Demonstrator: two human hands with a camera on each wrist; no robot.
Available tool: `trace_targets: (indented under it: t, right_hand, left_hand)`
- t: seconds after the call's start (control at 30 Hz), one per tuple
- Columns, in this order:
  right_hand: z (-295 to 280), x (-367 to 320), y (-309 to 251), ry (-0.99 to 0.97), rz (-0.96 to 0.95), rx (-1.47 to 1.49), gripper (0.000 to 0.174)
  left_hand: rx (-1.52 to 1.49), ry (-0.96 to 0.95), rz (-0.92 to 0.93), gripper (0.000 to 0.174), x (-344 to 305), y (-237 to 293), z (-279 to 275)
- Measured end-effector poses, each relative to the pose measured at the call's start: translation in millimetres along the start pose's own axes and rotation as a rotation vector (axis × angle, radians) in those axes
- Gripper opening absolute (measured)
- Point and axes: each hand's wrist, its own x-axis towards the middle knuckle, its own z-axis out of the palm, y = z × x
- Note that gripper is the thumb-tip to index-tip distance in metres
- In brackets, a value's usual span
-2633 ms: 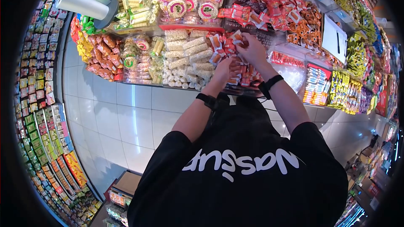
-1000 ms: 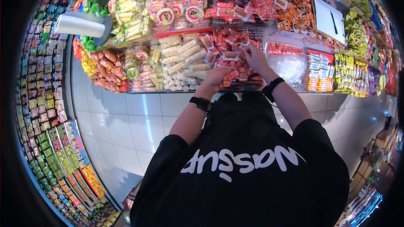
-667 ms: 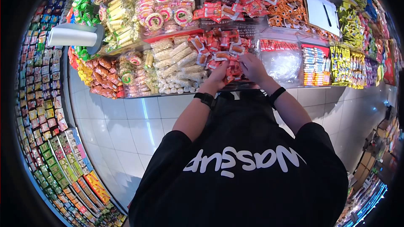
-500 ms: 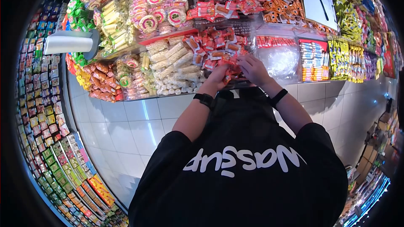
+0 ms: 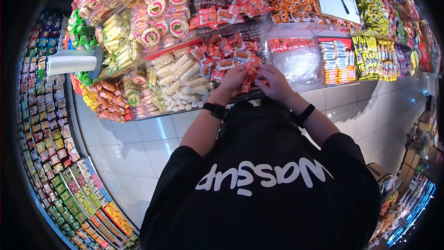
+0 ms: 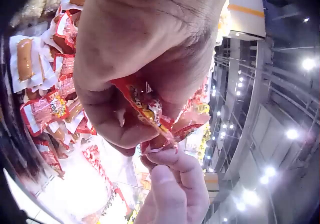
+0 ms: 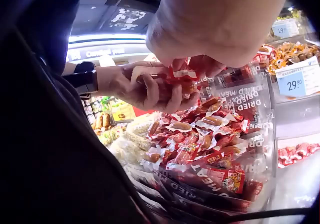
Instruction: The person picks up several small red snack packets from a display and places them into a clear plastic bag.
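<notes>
Small red-and-clear packets with brown sausage pieces (image 5: 226, 64) fill a bin at the counter's front edge. Over its near side the left hand (image 5: 233, 79) curls its fingers round red packets, seen close in the left wrist view, where a red packet (image 6: 142, 104) sticks out between fingers and thumb. The right hand (image 5: 274, 82) is just beside it, its fingertips pinching the end of a packet at the left hand. In the right wrist view both hands meet above the heap of packets (image 7: 212, 129); the right fingertips are partly hidden there.
White cylindrical snacks (image 5: 178, 78) lie left of the bin, and a clear-bagged section (image 5: 296, 67) lies to the right. A clipboard with a pen (image 5: 335, 0) rests behind. A plastic bag roll (image 5: 71, 64) stands at the left. Tiled floor (image 5: 138, 157) runs below the counter.
The counter has shifted left in the head view. The right hand has come down from the back of the packets to the left hand, and its fingers now bend in toward the packet there.
</notes>
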Motion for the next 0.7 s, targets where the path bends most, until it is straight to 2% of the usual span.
trace_targets:
  t: [0.1,0.2,0.27,0.37,0.4,0.43,0.5,0.53,0.6,0.7]
  right_hand:
    - [1,-9,14,0.074,0.172,0.183,0.019]
    - [-4,-18,34,0.042,0.398,0.291,0.024]
    - [-13,-26,54,0.097,0.434,0.348,0.025]
    - [-32,-35,112,0.161,0.553,0.291,0.025]
    - [-41,-35,134,0.176,0.623,0.302,0.024]
    - [-48,-36,160,0.189,0.693,0.314,0.023]
    - [-53,-41,230,0.13,0.734,0.076,0.029]
    - [-56,-34,245,0.125,0.703,0.005,0.03]
    - [-57,-24,271,0.114,0.636,-0.136,0.033]
    - [-46,-6,288,-0.066,0.734,-0.348,0.029]
  left_hand:
    - [0.086,0.091,0.028,0.02,-8,10,31]
    - [0.181,0.152,0.02,0.02,10,-6,36]
    - [0.155,0.209,0.033,0.02,19,-16,46]
    - [0.169,0.299,-0.043,0.03,9,-7,71]
    - [0.153,0.313,-0.064,0.022,11,-13,76]
    - [0.123,0.317,-0.045,0.022,16,-26,77]
    - [0.065,0.331,-0.008,0.022,27,-60,75]
    - [0.022,0.346,-0.062,0.021,14,-48,93]
    - [0.006,0.389,-0.092,0.023,11,-68,97]
    - [-0.05,0.48,-0.111,0.025,2,-92,106]
